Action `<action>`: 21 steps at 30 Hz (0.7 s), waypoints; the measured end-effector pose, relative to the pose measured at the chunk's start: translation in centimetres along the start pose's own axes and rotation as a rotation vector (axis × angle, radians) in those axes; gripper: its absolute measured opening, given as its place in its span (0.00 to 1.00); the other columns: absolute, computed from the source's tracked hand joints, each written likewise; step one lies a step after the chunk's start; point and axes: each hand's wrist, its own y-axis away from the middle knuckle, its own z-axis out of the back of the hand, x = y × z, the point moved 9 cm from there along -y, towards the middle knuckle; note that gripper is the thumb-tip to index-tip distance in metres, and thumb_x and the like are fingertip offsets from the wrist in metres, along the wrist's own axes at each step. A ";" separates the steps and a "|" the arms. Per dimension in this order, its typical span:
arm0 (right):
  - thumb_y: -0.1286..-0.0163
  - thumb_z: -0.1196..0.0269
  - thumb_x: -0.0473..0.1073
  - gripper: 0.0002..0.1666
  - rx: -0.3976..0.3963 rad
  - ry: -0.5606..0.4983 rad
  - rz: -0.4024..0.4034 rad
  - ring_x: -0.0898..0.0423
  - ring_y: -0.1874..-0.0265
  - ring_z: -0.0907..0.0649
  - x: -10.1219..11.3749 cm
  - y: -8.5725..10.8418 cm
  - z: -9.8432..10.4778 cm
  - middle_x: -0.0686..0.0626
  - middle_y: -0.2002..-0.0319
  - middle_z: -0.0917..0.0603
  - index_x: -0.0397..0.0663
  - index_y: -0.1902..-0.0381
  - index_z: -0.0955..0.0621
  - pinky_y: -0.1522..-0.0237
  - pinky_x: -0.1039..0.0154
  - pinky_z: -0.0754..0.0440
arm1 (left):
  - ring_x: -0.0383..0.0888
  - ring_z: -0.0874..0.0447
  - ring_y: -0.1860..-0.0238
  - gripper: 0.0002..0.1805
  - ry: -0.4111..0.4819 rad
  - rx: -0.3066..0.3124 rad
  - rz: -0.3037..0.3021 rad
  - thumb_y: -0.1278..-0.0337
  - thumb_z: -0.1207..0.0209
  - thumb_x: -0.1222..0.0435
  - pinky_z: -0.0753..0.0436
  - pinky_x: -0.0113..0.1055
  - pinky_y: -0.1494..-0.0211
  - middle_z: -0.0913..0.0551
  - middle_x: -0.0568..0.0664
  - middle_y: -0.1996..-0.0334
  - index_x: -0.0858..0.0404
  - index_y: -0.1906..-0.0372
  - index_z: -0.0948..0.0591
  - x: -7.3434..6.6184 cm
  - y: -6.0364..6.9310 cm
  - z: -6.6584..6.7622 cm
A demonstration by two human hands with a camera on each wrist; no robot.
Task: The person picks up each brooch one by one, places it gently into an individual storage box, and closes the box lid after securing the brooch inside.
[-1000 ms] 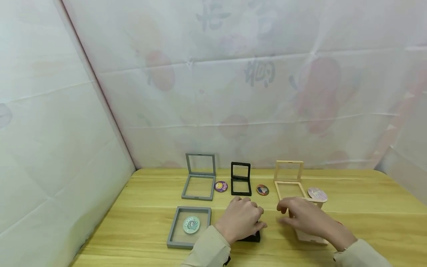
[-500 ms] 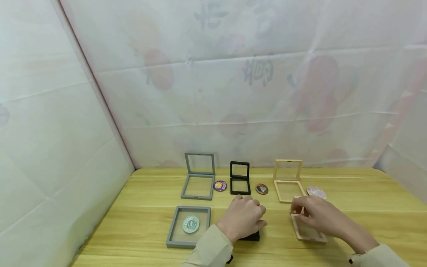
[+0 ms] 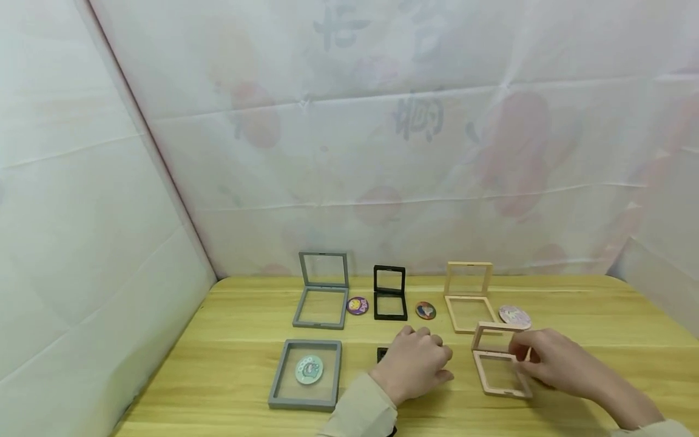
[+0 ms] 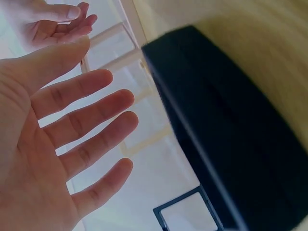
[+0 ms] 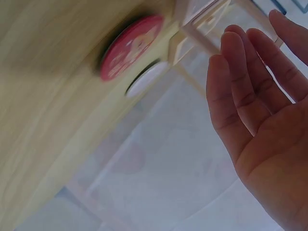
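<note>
The right hand [image 3: 551, 361] has let go, leaving the near beige display frame [image 3: 491, 352] open; the left hand [image 3: 417, 364], left of it, splays empty.

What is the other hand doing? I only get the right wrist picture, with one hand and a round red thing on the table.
Observer: The left hand has its fingers spread and holds nothing that I can see.
Visitor: Is there anything close to it?
Observer: Yes, a small black frame, mostly hidden by that hand in the head view.
Visitor: And is anything lying in a frame?
Observer: Yes, a round green badge lies inside the rim of the front grey frame, to the person's left.
</note>
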 end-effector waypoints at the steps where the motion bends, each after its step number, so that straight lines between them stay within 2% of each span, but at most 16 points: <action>1: 0.40 0.29 0.31 0.08 0.004 -0.001 -0.012 0.70 0.74 0.24 -0.3 0.2 0.1 0.62 0.70 0.18 0.48 0.65 0.15 0.75 0.66 0.23 | 0.31 0.23 0.67 0.09 0.000 0.006 -0.005 0.39 0.33 0.45 0.24 0.30 0.58 0.18 0.32 0.69 0.43 0.65 0.13 -0.2 -0.1 -0.2; 11: 0.37 0.29 0.34 0.08 0.043 -0.009 -0.060 0.71 0.75 0.26 -2.4 1.7 0.6 0.67 0.74 0.23 0.52 0.69 0.18 0.77 0.66 0.26 | 0.31 0.22 0.54 0.11 -0.004 0.068 -0.048 0.34 0.38 0.43 0.24 0.30 0.48 0.16 0.30 0.52 0.40 0.55 0.13 -2.1 -1.4 -1.5; 16: 0.37 0.29 0.35 0.09 0.042 -0.009 -0.073 0.71 0.76 0.27 -3.0 1.9 0.4 0.68 0.75 0.25 0.53 0.70 0.19 0.78 0.67 0.28 | 0.31 0.23 0.50 0.12 0.001 0.075 -0.053 0.35 0.37 0.43 0.25 0.30 0.46 0.18 0.28 0.49 0.39 0.51 0.14 -2.6 -1.7 -2.2; 21: 0.39 0.27 0.36 0.08 0.046 0.013 -0.095 0.70 0.76 0.27 -3.5 2.1 0.4 0.65 0.74 0.23 0.50 0.69 0.19 0.77 0.66 0.27 | 0.32 0.24 0.47 0.16 -0.022 0.091 -0.063 0.35 0.38 0.42 0.25 0.31 0.44 0.19 0.28 0.45 0.38 0.47 0.15 -3.0 -2.0 -2.6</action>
